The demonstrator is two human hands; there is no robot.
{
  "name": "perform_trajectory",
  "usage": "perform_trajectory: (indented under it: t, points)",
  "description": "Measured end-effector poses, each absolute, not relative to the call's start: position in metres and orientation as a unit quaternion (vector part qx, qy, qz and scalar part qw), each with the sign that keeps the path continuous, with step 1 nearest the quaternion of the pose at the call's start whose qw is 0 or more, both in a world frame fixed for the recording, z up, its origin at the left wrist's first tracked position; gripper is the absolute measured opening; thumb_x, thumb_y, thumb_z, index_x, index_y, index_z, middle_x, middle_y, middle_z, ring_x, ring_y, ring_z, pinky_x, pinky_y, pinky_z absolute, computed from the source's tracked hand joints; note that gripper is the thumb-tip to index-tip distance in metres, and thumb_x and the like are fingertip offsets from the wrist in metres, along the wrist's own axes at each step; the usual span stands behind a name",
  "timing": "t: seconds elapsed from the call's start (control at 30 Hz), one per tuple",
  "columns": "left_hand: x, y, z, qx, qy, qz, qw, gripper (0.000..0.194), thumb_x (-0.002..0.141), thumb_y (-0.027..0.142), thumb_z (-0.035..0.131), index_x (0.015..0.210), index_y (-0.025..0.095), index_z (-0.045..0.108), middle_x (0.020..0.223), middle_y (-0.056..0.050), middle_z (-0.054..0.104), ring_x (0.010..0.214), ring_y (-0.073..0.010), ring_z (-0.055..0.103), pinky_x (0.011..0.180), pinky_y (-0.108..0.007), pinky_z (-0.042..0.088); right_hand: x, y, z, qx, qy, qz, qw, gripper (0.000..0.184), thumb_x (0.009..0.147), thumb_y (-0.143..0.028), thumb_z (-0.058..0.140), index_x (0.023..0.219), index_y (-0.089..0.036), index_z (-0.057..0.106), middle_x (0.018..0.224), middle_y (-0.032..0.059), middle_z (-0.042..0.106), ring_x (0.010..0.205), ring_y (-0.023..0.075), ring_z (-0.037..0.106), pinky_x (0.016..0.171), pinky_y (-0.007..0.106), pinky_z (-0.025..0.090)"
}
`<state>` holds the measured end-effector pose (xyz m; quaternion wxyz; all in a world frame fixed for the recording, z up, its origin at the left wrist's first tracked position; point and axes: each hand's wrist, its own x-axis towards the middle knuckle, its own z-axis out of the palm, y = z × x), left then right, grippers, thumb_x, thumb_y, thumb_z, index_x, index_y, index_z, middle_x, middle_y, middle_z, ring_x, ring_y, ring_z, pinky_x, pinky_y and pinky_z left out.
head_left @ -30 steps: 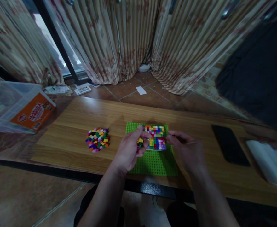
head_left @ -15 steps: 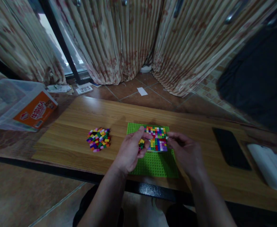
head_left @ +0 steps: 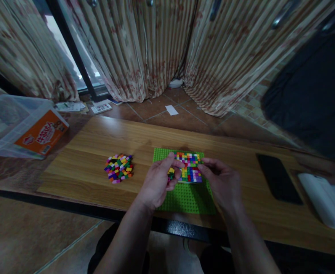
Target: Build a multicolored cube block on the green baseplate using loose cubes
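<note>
My left hand (head_left: 158, 180) is curled over the left side of a green studded baseplate (head_left: 188, 199), with several small toy bricks (head_left: 171, 174), yellow and dark green among them, cupped in its fingers. A block of many-coloured bricks (head_left: 191, 174) covers the upper part of the baseplate. At that block's right edge, my right hand (head_left: 223, 180) has thumb and forefinger pinched close together, touching or nearly touching it. Whatever lies between those fingertips is too small to make out. Left of both hands, a pile of loose bricks (head_left: 119, 168) rests on the wooden table (head_left: 78, 163).
A black phone (head_left: 278, 179) and a white object (head_left: 326, 201) lie on the table's right side. Off its left end stands a clear plastic bin (head_left: 15, 125) with an orange label. Paper (head_left: 171, 110) lies on the tiled floor before the curtains (head_left: 167, 49).
My right hand has shifted slightly left, its fingertips now closer over the block's right edge. A pale bit seen at those fingertips earlier no longer shows. My left hand stays put.
</note>
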<state>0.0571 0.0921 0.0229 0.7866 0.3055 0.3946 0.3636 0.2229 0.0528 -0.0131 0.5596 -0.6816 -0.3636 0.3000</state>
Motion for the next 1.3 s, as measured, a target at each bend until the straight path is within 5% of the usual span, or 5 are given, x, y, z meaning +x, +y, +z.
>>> perform_trajectory:
  t: [0.63,1.3]
  points:
    - [0.0566,0.0927,0.0209,0.311,0.391,0.369,0.784,0.042,0.085,0.054,0.059,0.078,0.013,0.063,0.057,0.003,0.047,0.038,-0.0022,0.030,0.039,-0.019,0.011,0.2303,0.0536,-0.0087,-0.680,-0.329,0.360,0.548,0.040,0.068,-0.055,0.078,0.087,-0.020,0.074,0.080,0.0040,0.075,0.067,0.0179,0.067,0.063,0.032,0.055]
    - [0.0567,0.0916,0.0218,0.314,0.395,0.372,0.779,0.047,0.084,0.059,0.059,0.077,0.013,0.064,0.057,0.003,0.047,0.039,-0.0025,0.030,0.039,-0.020,0.011,0.2301,0.0592,-0.0120,-0.670,-0.300,0.424,0.530,0.045,0.060,-0.054,0.082,0.087,-0.019,0.074,0.077,0.0028,0.074,0.063,0.0154,0.064,0.056,0.028,0.050]
